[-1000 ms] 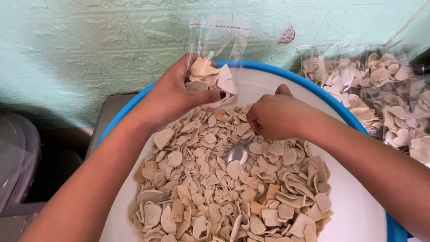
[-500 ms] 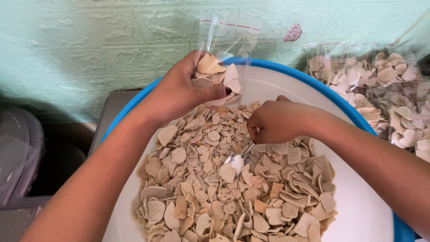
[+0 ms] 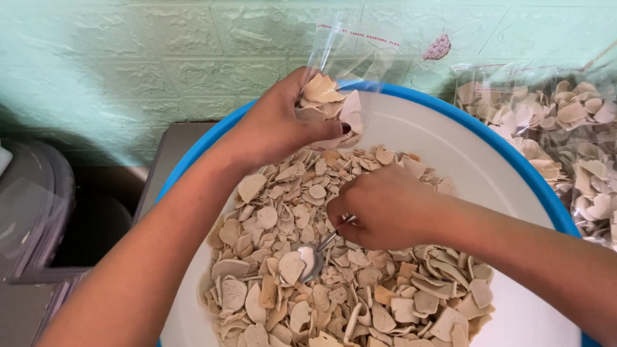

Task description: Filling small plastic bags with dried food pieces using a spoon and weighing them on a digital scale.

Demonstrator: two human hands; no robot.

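Left hand (image 3: 283,128) at upper centre of the frame, fingers closed around a clear plastic bag (image 3: 340,77) partly filled with pale chips, bag mouth up and held over the far rim of the basin (image 3: 450,112) (white inside, blue rim). Right hand (image 3: 382,209) at centre, curled into a fist on the handle of a metal spoon (image 3: 312,256); spoon bowl sits in the pile, a chip lying on it. Beige flat crackers (image 3: 360,283) fill the lower middle of the basin, heaped from centre down to the bottom edge. Filled clear bags of the same crackers (image 3: 565,135) stacked at the right edge, just beside the basin. Green embossed wall (image 3: 128,58) across the top; grey bench (image 3: 170,154) edge shows at left of the basin.
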